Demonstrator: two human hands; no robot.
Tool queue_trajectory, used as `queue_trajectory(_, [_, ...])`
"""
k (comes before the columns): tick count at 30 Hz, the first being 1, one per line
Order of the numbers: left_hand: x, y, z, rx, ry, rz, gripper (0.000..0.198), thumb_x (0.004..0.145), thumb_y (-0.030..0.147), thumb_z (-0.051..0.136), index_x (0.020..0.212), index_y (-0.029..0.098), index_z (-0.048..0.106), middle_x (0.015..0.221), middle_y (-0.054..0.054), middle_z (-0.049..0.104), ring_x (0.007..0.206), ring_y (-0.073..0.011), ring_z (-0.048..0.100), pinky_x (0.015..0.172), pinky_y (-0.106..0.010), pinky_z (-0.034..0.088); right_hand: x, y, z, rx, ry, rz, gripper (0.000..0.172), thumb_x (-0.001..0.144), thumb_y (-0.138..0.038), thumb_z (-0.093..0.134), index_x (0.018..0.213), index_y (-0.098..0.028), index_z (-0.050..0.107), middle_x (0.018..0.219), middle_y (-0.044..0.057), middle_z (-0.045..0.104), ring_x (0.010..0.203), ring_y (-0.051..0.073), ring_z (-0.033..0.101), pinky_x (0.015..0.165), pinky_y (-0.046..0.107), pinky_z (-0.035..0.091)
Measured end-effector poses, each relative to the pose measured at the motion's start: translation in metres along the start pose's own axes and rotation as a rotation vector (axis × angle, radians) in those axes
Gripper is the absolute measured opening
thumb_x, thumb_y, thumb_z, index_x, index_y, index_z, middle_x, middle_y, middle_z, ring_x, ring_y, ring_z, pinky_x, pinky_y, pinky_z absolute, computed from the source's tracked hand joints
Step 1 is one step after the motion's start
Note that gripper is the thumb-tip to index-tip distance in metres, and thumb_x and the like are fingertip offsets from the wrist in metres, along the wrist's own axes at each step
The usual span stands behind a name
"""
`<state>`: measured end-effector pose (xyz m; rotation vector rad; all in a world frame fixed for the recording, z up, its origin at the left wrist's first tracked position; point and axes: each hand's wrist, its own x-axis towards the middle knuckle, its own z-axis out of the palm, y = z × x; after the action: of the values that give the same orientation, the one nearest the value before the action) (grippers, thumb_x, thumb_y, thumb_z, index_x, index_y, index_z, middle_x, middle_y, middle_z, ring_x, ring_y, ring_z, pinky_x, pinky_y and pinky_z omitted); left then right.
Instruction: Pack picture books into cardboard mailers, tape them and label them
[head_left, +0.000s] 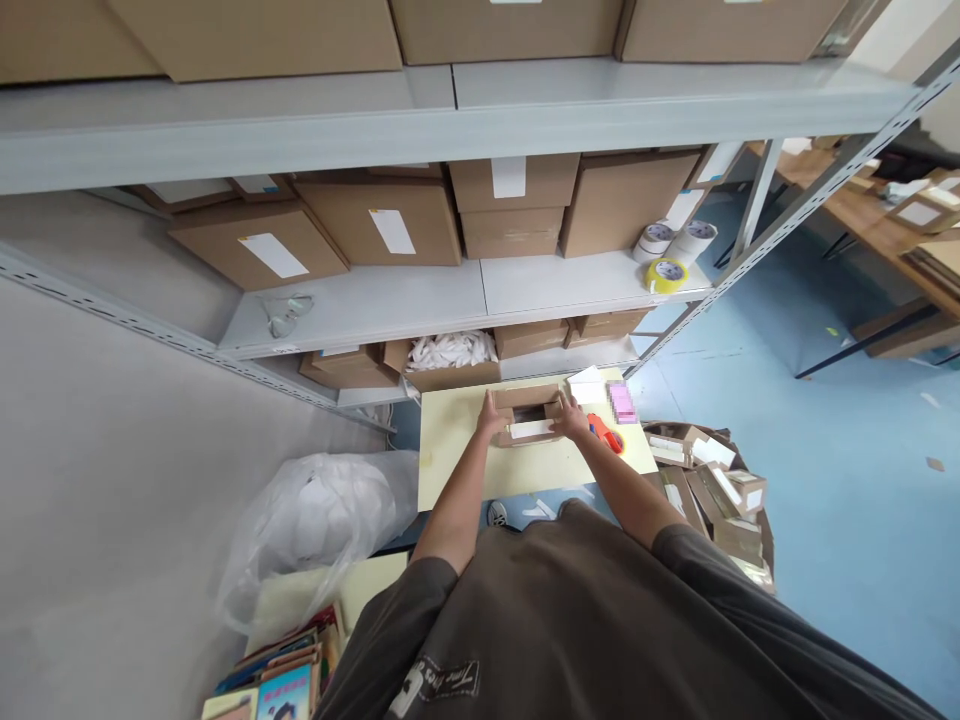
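A small brown cardboard box (528, 412) with open flaps sits on a pale yellow table (457, 455) below me. My left hand (491, 415) presses against the box's left side with its fingers closed on the edge. On the right side my right hand (570, 416) grips the box the same way. A white label shows on the box's near flap. An orange tape dispenser (606, 432) lies just right of my right hand, beside a pink pad (622, 401) and a white paper (586, 384).
Grey metal shelving (420, 300) holds labelled brown cartons and tape rolls (666, 274). A carton of white items (452, 352) stands behind the table. A heap of small boxes (712, 490) lies at the right, a clear plastic bag (315, 520) at the left, books (277, 680) at the bottom left.
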<state>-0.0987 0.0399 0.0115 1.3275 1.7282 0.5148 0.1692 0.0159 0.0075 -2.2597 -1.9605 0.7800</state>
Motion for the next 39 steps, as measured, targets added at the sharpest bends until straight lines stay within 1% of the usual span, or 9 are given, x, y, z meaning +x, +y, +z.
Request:
queue_trajectory(4, [0.001, -0.006, 0.000, -0.186, 0.036, 0.090, 0.081, 0.083, 0.031, 0.087, 0.156, 0.023, 0.055, 0.148, -0.014, 0.067, 0.135, -0.0274, 0.064, 0.114, -0.037, 0.048, -0.003, 0.003, 0.006, 0.029, -0.017, 0.081, 0.121, 0.078, -0.040, 0.089, 0.173, -0.029, 0.015, 0.174, 0.023, 0.025, 0.145, 0.040, 0.050, 0.104, 0.046, 0.051])
queue_trajectory(7, [-0.014, -0.021, 0.006, -0.106, 0.067, 0.159, 0.033, 0.093, 0.034, 0.076, 0.124, 0.022, 0.077, 0.145, -0.012, 0.068, 0.140, -0.0263, 0.060, 0.119, -0.037, 0.044, -0.012, 0.004, 0.012, 0.041, 0.014, 0.073, 0.116, 0.083, -0.040, 0.084, 0.174, -0.029, 0.013, 0.177, 0.022, 0.021, 0.142, 0.039, 0.053, 0.103, 0.044, 0.051])
queue_trajectory(9, [-0.024, -0.030, 0.012, -0.049, 0.096, 0.129, 0.021, 0.098, 0.032, 0.068, 0.111, 0.022, 0.081, 0.150, -0.012, 0.064, 0.146, -0.0267, 0.054, 0.119, -0.037, 0.044, -0.018, 0.006, 0.014, 0.042, -0.001, 0.033, 0.104, 0.089, -0.039, 0.078, 0.174, -0.031, 0.020, 0.175, 0.019, 0.028, 0.141, 0.036, 0.055, 0.104, 0.042, 0.050])
queue_trajectory(14, [-0.032, -0.029, 0.028, 0.014, 0.176, -0.056, 0.023, 0.100, 0.029, 0.064, 0.117, 0.024, 0.078, 0.139, -0.012, 0.071, 0.127, -0.0266, 0.066, 0.106, -0.034, 0.051, -0.016, 0.010, 0.011, 0.065, -0.130, -0.056, 0.080, 0.097, -0.043, 0.070, 0.169, -0.030, 0.037, 0.156, 0.013, 0.059, 0.138, 0.030, 0.056, 0.108, 0.036, 0.044])
queue_trajectory(18, [-0.024, -0.016, 0.034, 0.063, 0.236, -0.176, 0.043, 0.099, 0.033, 0.067, 0.141, 0.024, 0.065, 0.142, -0.015, 0.069, 0.125, -0.0297, 0.068, 0.102, -0.038, 0.052, -0.008, 0.002, 0.004, 0.075, -0.133, -0.033, 0.075, 0.097, -0.040, 0.070, 0.166, -0.025, 0.044, 0.156, 0.018, 0.059, 0.141, 0.032, 0.055, 0.109, 0.038, 0.044])
queue_trajectory(24, [-0.019, -0.026, 0.039, 0.127, 0.186, -0.147, 0.067, 0.104, 0.037, 0.053, 0.167, 0.021, 0.037, 0.160, -0.015, 0.058, 0.142, -0.0291, 0.059, 0.111, -0.036, 0.049, -0.019, 0.007, -0.007, 0.184, 0.129, -0.070, 0.060, 0.100, -0.027, 0.058, 0.159, -0.021, 0.052, 0.157, 0.015, 0.058, 0.143, 0.030, 0.053, 0.117, 0.041, 0.044])
queue_trajectory(28, [-0.017, -0.045, 0.046, 0.105, 0.207, -0.067, 0.068, 0.107, 0.039, 0.044, 0.170, 0.019, 0.029, 0.165, -0.017, 0.051, 0.146, -0.0279, 0.057, 0.114, -0.034, 0.049, -0.030, 0.045, -0.027, 0.208, 0.315, -0.009, 0.062, 0.099, -0.024, 0.055, 0.161, -0.018, 0.049, 0.156, 0.016, 0.057, 0.144, 0.030, 0.049, 0.121, 0.044, 0.042])
queue_trajectory(33, [-0.006, -0.050, 0.054, -0.024, 0.281, -0.082, 0.060, 0.103, 0.039, 0.053, 0.159, 0.017, 0.045, 0.150, -0.019, 0.064, 0.136, -0.0291, 0.065, 0.111, -0.037, 0.052, -0.045, 0.116, -0.041, 0.248, 0.408, 0.179, 0.056, 0.097, -0.024, 0.055, 0.153, -0.015, 0.057, 0.149, 0.018, 0.061, 0.139, 0.034, 0.051, 0.119, 0.047, 0.043])
queue_trajectory(39, [-0.005, -0.051, 0.056, -0.072, 0.298, -0.091, 0.040, 0.103, 0.035, 0.052, 0.136, 0.016, 0.061, 0.127, -0.013, 0.075, 0.116, -0.0255, 0.072, 0.103, -0.035, 0.057, -0.053, 0.167, -0.008, 0.267, 0.236, 0.212, 0.041, 0.098, -0.025, 0.056, 0.136, -0.015, 0.069, 0.133, 0.017, 0.069, 0.127, 0.030, 0.058, 0.109, 0.039, 0.047])
